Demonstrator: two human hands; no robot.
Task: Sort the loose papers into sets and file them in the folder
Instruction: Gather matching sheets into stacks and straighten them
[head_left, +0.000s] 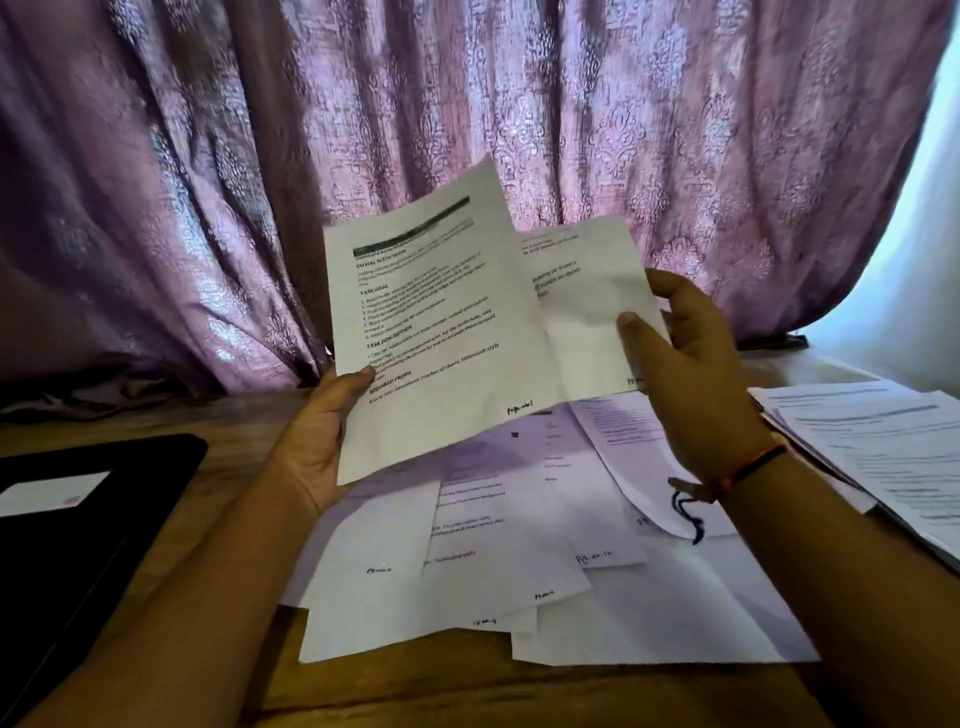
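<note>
**Q:** What lies around the work area, left to right?
**A:** One black folder (78, 525) lies closed at the left on the wooden table (234, 415), with a white label (52, 491) on its cover. A purple patterned curtain (208, 182) hangs behind the table. At the right is one separate stack of printed papers (872, 452).

**Q:** What are the hands doing?
**A:** The left hand (322, 431) grips the lower left edge of the front sheet (436, 338), thumb on its face. The right hand (691, 364) pinches the right edge of the rear sheet (587, 301). That is two sheets held upright, one per hand. The front sheet overlaps the left part of the rear one.

**Q:** Where are the remaining papers?
**A:** The loose pile (519, 561) lies on the table below the hands, near the folder but apart from it. Several sheets overlap, so an exact count cannot be taken.

**Q:** Any obstructions?
**A:** The held sheets hide the far edge of the pile. The right forearm, wearing one wrist thread (753, 467), crosses its right side.

**Q:** What text is legible?
**A:** The front sheet shows the headings "TASK GOAL", "TASK DESCRIPTION" and "REQUIRED PROPS". The sheets carry handwritten marks at their bottom edges, but the numbers cannot be read.
</note>
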